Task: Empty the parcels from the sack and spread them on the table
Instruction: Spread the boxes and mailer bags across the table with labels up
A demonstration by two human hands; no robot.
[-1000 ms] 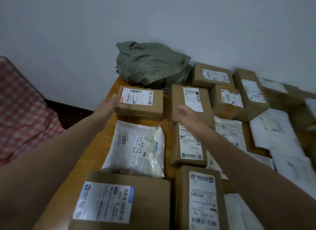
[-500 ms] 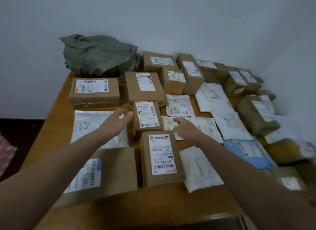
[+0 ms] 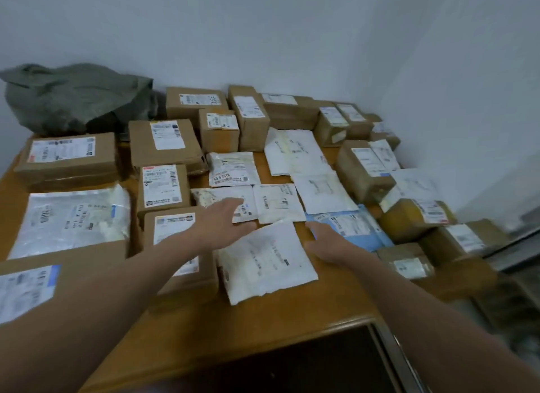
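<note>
The crumpled green sack [image 3: 76, 100] lies at the table's far left corner against the wall. Several brown cardboard parcels and white mailer bags cover the wooden table [image 3: 263, 316]. A white mailer bag [image 3: 263, 261] lies nearest me between my hands. My left hand [image 3: 225, 223] is flat and open at that bag's upper left edge, over another white mailer [image 3: 222, 196]. My right hand [image 3: 327, 240] rests open at the bag's right edge, beside a blue mailer [image 3: 353, 226]. Neither hand grips anything.
White walls close the table in at the back and right. Brown boxes [image 3: 70, 158] fill the left side and boxes [image 3: 415, 220] crowd the right edge. A dark opening [image 3: 306, 363] shows below the table's front edge.
The view swung right and pulled back. Both hands moved from the brown boxes at the left-middle to the white mailer bag near the front, one on each side of it.
</note>
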